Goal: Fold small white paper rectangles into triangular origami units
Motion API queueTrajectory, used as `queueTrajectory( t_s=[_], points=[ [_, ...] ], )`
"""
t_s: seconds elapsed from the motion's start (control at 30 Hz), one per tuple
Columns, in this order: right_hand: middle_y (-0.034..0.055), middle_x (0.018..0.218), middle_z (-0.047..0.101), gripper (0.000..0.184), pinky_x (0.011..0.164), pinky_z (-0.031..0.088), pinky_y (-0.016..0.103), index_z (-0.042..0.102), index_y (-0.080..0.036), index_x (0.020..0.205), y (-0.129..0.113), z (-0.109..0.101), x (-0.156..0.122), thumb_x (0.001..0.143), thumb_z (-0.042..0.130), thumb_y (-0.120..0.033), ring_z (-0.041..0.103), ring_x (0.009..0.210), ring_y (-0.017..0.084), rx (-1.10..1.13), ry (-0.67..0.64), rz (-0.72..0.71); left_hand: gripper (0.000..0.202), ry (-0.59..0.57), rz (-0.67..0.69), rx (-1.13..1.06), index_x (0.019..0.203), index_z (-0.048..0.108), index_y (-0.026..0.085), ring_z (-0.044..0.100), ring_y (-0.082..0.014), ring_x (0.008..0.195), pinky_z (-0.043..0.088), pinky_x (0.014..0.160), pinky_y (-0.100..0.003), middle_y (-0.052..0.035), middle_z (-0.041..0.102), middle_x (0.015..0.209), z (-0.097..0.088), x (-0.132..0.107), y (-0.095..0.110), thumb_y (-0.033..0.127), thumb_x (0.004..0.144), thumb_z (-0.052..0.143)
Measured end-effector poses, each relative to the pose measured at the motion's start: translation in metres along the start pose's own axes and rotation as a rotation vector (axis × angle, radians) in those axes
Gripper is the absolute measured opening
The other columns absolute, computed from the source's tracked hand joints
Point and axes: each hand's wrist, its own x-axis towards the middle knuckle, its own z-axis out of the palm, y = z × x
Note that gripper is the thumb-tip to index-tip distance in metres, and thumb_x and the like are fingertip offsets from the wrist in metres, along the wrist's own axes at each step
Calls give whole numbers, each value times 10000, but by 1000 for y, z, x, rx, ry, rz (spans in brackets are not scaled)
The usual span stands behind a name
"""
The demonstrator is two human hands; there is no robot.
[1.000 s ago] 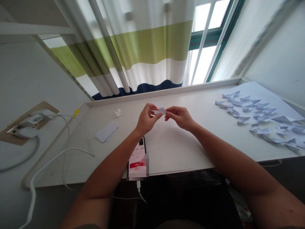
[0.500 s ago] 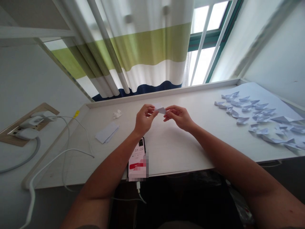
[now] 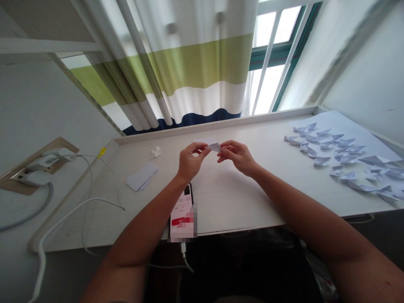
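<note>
Both hands are raised a little above the white desk (image 3: 240, 198), pinching one small folded piece of white paper (image 3: 214, 146) between them. My left hand (image 3: 190, 160) grips its left end with thumb and fingertips. Its right end is pinched by my right hand (image 3: 237, 156), fingers curled. A phone (image 3: 182, 211) with a lit screen lies at the desk's near edge, below my left wrist.
Many small folded paper pieces (image 3: 339, 156) lie spread on a large white sheet at the right. Some white paper slips (image 3: 142, 176) and a crumpled scrap (image 3: 155, 151) sit to the left. Cables (image 3: 78, 202) trail from a wall socket (image 3: 34, 168). A striped curtain (image 3: 189, 80) hangs behind.
The hands have worked the small paper piece slightly between the fingertips, staying in nearly the same place. The phone's timer has advanced by a second.
</note>
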Motion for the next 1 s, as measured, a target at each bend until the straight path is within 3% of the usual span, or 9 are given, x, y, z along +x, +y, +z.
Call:
queueTrajectory(
  t_s=[0.2,0.4,0.8,1.0],
  points=[
    [20,799,800,504,728,681,393,752,-220,997,-1,0,0,764,938,-626,767,714,195,-6,-5,20,238,-30,-148,-54,982,834,210,764,-208,897,617,839,-364,-66,826,973,-1,2,5,404,852,879],
    [24,800,808,503,721,671,370,765,-210,1007,0,-1,0,773,936,-621,772,687,186,1,-24,31,237,-57,-206,-66,940,805,192,743,-193,855,605,806,-340,-67,810,941,-1,3,1,406,861,871],
    [60,957,823,520,737,659,367,774,-216,1093,-1,-1,-1,852,842,-671,806,774,208,-133,-66,-9,181,-141,-97,43,941,801,216,735,-210,863,599,836,-364,-58,806,928,-4,3,3,395,948,775],
    [51,880,822,504,693,674,375,734,-202,977,0,0,-1,823,872,-661,794,710,204,-104,-26,-10,269,-112,-97,-4,904,792,217,730,-196,829,603,797,-350,-46,797,903,-1,2,2,461,844,886]
  ],
)
